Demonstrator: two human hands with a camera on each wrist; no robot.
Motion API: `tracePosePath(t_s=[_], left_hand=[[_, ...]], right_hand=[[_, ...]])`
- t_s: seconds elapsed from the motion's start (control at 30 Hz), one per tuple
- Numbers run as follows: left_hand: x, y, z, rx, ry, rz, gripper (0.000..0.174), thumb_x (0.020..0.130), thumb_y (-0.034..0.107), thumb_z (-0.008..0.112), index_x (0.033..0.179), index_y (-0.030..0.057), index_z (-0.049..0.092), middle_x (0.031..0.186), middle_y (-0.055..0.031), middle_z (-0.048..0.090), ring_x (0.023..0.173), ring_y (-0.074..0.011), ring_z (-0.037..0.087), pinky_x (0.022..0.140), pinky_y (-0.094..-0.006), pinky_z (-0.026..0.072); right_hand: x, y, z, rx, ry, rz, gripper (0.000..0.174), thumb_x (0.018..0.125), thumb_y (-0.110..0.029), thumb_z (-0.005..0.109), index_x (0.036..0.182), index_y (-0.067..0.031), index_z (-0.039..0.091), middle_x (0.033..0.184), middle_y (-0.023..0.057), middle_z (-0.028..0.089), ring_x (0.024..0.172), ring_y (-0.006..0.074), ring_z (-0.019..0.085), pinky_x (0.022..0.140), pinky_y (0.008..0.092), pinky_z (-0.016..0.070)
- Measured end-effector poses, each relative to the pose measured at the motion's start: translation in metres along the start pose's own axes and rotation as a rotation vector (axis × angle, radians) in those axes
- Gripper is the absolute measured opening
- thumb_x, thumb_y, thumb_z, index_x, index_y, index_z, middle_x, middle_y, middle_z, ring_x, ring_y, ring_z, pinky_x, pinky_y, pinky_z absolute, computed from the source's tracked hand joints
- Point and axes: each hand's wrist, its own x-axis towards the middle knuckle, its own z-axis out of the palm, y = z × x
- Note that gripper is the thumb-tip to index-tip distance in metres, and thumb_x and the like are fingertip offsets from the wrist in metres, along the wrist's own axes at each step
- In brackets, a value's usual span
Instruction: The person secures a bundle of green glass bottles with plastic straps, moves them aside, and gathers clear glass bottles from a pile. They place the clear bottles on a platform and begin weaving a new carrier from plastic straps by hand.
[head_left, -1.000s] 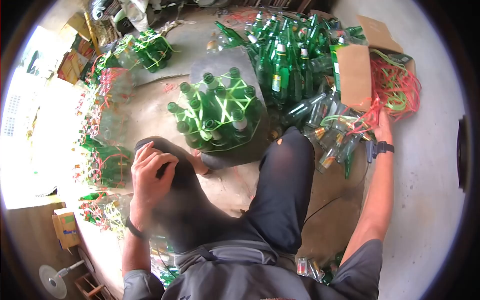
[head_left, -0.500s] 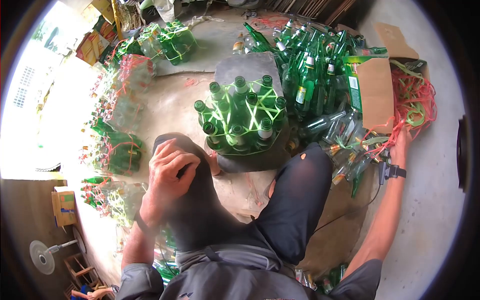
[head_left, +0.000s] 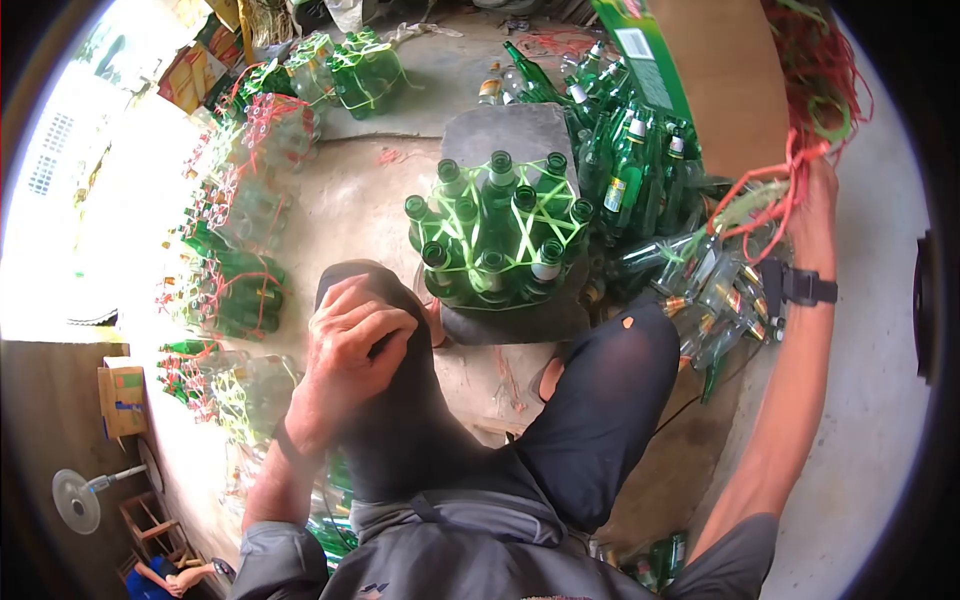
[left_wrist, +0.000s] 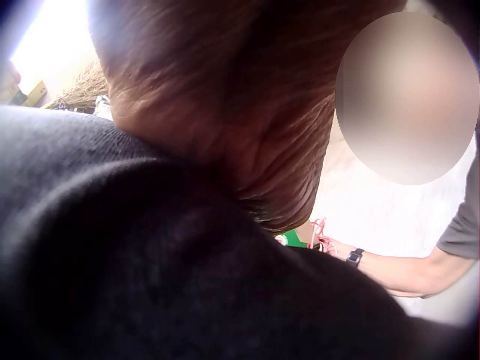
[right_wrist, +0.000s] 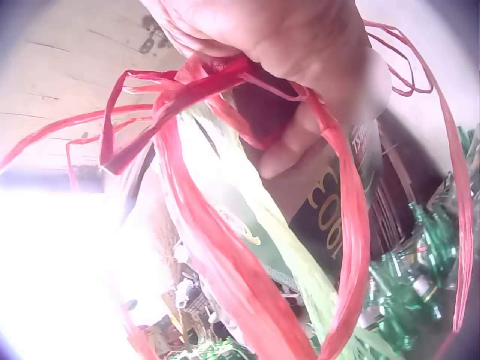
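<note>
My right hand (head_left: 815, 205) grips a bunch of red plastic string (head_left: 797, 165) at the near side of an open cardboard box (head_left: 740, 90). More red and green string (head_left: 835, 110) fills the box, and loose strands hang below it. In the right wrist view, fingers curl around the red string (right_wrist: 199, 202), a pale green strand (right_wrist: 274, 214) dangles alongside, and the box's printed side (right_wrist: 322, 217) shows behind. My left hand (head_left: 355, 335) rests on the left knee, fingers loosely bent, holding nothing. Between the knees and the far wall stands a tied bundle of green bottles (head_left: 495, 235).
The bundle stands on a dark slab (head_left: 505, 130). Loose green bottles (head_left: 625, 165) heap up beyond the right knee, with clear bottles (head_left: 720, 290) nearer. Tied bundles (head_left: 240, 290) line the left side. A fan (head_left: 78, 500) and another person (head_left: 160, 578) are at lower left.
My right hand and the box of string have risen, the box looming larger and further up in the head view. Loose strands lift with them. My left hand stays on the knee.
</note>
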Motion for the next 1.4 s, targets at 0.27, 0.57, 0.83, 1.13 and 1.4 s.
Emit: tracePosePath(t_s=[0.27,0.57,0.83,1.13,1.4], left_hand=[[-0.003,-0.003,-0.001,-0.014,-0.004,0.005,0.02,0.073,0.001,0.078,0.088,0.0122,0.073,0.082,-0.0005,0.073,0.084,-0.0209,0.07,0.104,-0.0483,0.0509],[-0.003,-0.007,-0.004,-0.026,0.007,-0.01,0.02,0.072,0.002,0.079,0.089,0.0124,0.075,0.081,-0.0003,0.071,0.083,-0.0192,0.069,0.102,-0.0476,0.0522],[-0.002,-0.012,-0.001,-0.017,0.008,-0.013,0.019,0.071,0.002,0.08,0.087,0.0121,0.075,0.079,0.0001,0.071,0.081,-0.018,0.068,0.1,-0.0468,0.0534],[0.001,-0.009,-0.002,-0.017,0.008,-0.007,0.02,0.071,0.002,0.079,0.087,0.0123,0.075,0.079,0.0006,0.071,0.081,-0.0177,0.068,0.099,-0.0463,0.0536],[0.003,-0.001,-0.002,-0.033,0.026,-0.01,0.016,0.072,0.002,0.078,0.084,0.0116,0.074,0.08,0.0018,0.071,0.079,-0.0169,0.068,0.099,-0.0451,0.0542]], right_hand=[[0.01,0.029,0.127,-0.012,-0.337,0.021,0.033,0.096,-0.036,0.065,0.082,-0.0056,0.065,0.064,0.0045,0.06,0.047,0.0148,0.052,0.047,0.0304,0.0443],[0.018,0.126,0.218,-0.064,-0.486,0.096,0.031,0.095,-0.037,0.071,0.083,-0.0086,0.065,0.072,-0.0023,0.059,0.056,0.0087,0.051,0.05,0.0289,0.0384],[0.02,0.178,0.248,-0.24,-0.45,0.143,0.032,0.091,-0.025,0.063,0.084,0.0054,0.07,0.074,0.009,0.068,0.062,0.0185,0.062,0.058,0.0374,0.0492],[0.027,0.178,0.256,-0.571,-0.438,0.076,0.048,0.092,-0.042,0.065,0.091,0.0055,0.071,0.08,0.0085,0.067,0.073,0.0168,0.064,0.064,0.035,0.0498],[0.018,0.163,0.272,-0.756,-0.378,-0.012,0.062,0.089,-0.055,0.07,0.095,0.0069,0.075,0.092,0.0176,0.074,0.085,0.0224,0.071,0.075,0.0379,0.0542]])
